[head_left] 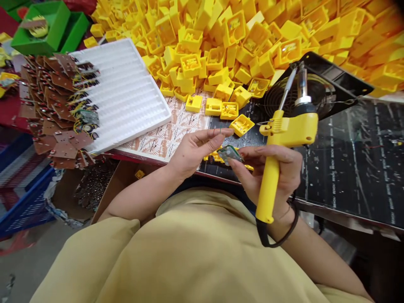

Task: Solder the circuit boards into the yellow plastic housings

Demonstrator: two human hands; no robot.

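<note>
My right hand [280, 168] is wrapped round the handle of a yellow soldering gun [269, 185], its metal tip and feed tube pointing up and away from me. Thumb and fingers of the same hand also pinch a small green circuit board [229, 154]. Just left of the board, my left hand [197, 147] has thumb and forefinger pressed together, with thin red and green wires [220, 131] showing at the fingertips. Beyond those fingertips lies an open yellow plastic case [241, 125]. Partly hidden below the board are more yellow pieces [214, 157] on the table.
A heap of yellow cases [202, 46] covers the back. On the left, brown circuit boards [58, 109] with wires overlap a white ribbed foam tray [126, 92]. A black fan [331, 88] stands behind the soldering gun. Green boxes [47, 25] and a blue basket [28, 210] are further left.
</note>
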